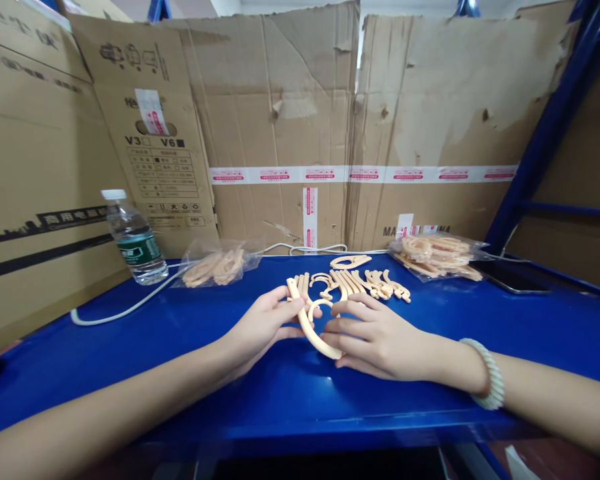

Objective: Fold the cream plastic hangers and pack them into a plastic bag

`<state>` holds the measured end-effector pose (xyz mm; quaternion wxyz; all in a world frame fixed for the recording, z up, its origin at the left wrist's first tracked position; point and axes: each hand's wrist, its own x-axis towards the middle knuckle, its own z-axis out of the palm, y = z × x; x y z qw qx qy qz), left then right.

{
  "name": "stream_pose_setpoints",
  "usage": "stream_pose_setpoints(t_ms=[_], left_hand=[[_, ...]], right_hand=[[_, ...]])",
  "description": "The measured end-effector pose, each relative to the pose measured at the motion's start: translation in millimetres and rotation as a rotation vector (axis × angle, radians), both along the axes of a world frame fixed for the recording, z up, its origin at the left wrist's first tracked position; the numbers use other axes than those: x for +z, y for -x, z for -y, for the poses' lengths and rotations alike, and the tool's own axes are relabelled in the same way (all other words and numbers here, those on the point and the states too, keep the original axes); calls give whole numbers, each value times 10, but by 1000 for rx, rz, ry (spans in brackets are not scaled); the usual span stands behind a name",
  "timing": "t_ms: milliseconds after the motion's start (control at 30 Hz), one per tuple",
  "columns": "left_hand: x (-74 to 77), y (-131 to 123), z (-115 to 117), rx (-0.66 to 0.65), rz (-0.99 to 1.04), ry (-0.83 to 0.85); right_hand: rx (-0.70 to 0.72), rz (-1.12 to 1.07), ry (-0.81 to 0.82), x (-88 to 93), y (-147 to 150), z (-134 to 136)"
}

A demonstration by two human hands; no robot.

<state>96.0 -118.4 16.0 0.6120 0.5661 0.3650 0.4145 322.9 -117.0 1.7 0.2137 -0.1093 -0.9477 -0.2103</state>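
A curved cream-coloured piece (pixel 310 331) is held above the table between my two hands. My left hand (pixel 265 320) pinches its upper end between thumb and fingers. At its lower end, the fingers of my right hand (pixel 365 337) are closed round the piece. A smaller curved part (pixel 321 305) shows between the hands; which hand holds it I cannot tell. Just behind the hands lie several straight and curved cream pieces (pixel 347 283) in a row, with hook-shaped ones (pixel 387 285) to the right. Farther back rests a looped piece (pixel 351 261).
On the blue table (pixel 180 360), a plastic bag of pieces (pixel 215 267) lies back left and another bag (pixel 437 255) back right. A water bottle (pixel 137 243) stands at left by a white cable (pixel 125 315). A phone (pixel 510 277) lies at right. Cardboard (pixel 280 127) walls the back.
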Motion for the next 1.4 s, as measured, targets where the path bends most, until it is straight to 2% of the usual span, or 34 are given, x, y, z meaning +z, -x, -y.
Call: stream_pose_setpoints(t_ms=[100, 167, 200, 267, 300, 367, 433, 500, 700, 833, 1133, 1300, 1400], left_hand=[[-9, -11, -22, 68, -8, -15], [-24, 1, -41, 200, -41, -114], [-33, 13, -46, 285, -81, -238], [-52, 45, -37, 401, -241, -655], [-62, 59, -19, 391, -354, -906], [-92, 68, 41, 231, -586, -1315], [-136, 46, 116, 20, -765, -1479], [-186, 0, 174, -67, -870, -1488], [-225, -66, 183, -20, -932, -1549], [-200, -45, 182, -51, -993, -1532], [-248, -71, 157, -104, -1089, -1471], [-245, -68, 177, -82, -1050, -1480], [-216, -51, 184, -72, -980, -1541]], right_hand=[[-15, -10, 17, 19, -15, -29], [-40, -26, 29, 27, -22, -35], [-54, -35, 29, 25, -25, -37], [-72, -50, 26, 7, -26, -43], [-74, -59, 27, -7, -24, -45], [-64, -83, 26, -33, -17, -45], [-50, -108, 20, -49, -8, -32], [-33, -123, 8, -49, 2, -6], [-6, -148, -4, -20, 22, 76], [-28, -166, -6, -37, 28, 85], [-26, -159, -2, -70, 26, 82], [-17, -186, 73, -56, 59, 124], [4, -275, 223, -47, 77, 129]])
